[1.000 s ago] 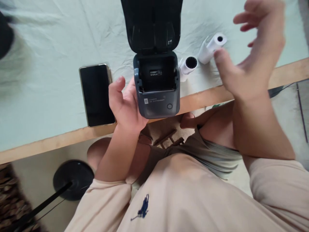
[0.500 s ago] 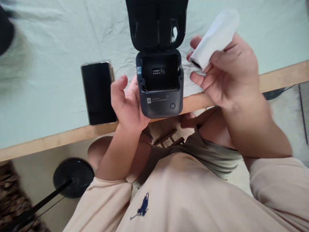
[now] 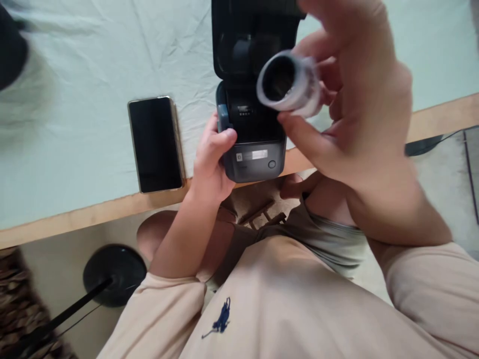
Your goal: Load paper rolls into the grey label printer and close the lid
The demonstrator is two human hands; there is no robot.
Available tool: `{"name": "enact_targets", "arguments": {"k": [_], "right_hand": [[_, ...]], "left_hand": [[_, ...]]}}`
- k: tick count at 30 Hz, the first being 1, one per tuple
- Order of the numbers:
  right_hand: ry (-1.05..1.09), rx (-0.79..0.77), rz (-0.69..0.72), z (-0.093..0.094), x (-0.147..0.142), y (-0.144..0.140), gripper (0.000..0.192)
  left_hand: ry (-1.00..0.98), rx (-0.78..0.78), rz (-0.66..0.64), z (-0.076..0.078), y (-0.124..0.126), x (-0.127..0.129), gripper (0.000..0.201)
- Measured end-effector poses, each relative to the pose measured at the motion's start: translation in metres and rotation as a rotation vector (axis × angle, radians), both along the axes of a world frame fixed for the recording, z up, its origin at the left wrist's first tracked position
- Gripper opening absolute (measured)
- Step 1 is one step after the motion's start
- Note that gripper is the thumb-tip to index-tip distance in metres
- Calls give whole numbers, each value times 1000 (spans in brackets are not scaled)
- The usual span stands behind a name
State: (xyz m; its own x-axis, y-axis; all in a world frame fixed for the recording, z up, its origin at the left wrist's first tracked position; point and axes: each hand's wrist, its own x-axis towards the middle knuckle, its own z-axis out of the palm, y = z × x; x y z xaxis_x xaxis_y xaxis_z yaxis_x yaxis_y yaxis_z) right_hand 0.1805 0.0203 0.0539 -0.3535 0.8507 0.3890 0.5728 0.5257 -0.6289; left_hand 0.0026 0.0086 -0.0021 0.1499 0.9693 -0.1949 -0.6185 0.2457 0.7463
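Note:
A dark grey label printer (image 3: 254,162) stands at the table's near edge with its lid (image 3: 243,35) swung up and its paper bay showing. My left hand (image 3: 211,162) grips the printer's left side, thumb on its front corner. My right hand (image 3: 355,99) holds a white paper roll (image 3: 290,82) in its fingertips just above the bay, the hollow core facing me. The roll is blurred.
A black smartphone (image 3: 156,144) lies face up left of the printer on the pale green cloth (image 3: 93,75). The table's wooden edge (image 3: 75,219) runs across below it. A round black stand base (image 3: 114,271) sits on the floor under the table.
My right hand picked a paper roll off the table and carried it left to above the printer's bay. My left hand shifted from resting beside the printer to gripping its left side.

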Motion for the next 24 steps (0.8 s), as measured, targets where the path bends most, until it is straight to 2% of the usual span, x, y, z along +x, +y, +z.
{"name": "enact_targets", "arguments": {"k": [4,6,9,12,15,17,21,24], "right_hand": [[-291,112,-85,-2,-9,3,32],[-451,111,-123,-5,-12,5,24],[-536,75,-140,-5,-17,7,20],[-556,74,-203,-6,-22,7,29],[-577,30,-219,-11,-23,10,23],[-561,44,-175,-13,-21,11,19],[-399,285,-142,-15,-15,5,29],[-280,412,-44,-15,-12,-4,23]], "left_hand": [[-39,39,-26,-7,-4,-1,21],[-28,55,-43,-8,-4,-2,25],[-19,77,-47,-9,-4,-3,25],[-34,73,-58,-10,-4,-4,21],[-38,79,-71,-11,-5,-4,24],[-28,83,-62,-11,-5,-3,26],[-36,58,-47,-9,-5,-2,23],[-63,50,-11,-8,-3,-2,19]]}}
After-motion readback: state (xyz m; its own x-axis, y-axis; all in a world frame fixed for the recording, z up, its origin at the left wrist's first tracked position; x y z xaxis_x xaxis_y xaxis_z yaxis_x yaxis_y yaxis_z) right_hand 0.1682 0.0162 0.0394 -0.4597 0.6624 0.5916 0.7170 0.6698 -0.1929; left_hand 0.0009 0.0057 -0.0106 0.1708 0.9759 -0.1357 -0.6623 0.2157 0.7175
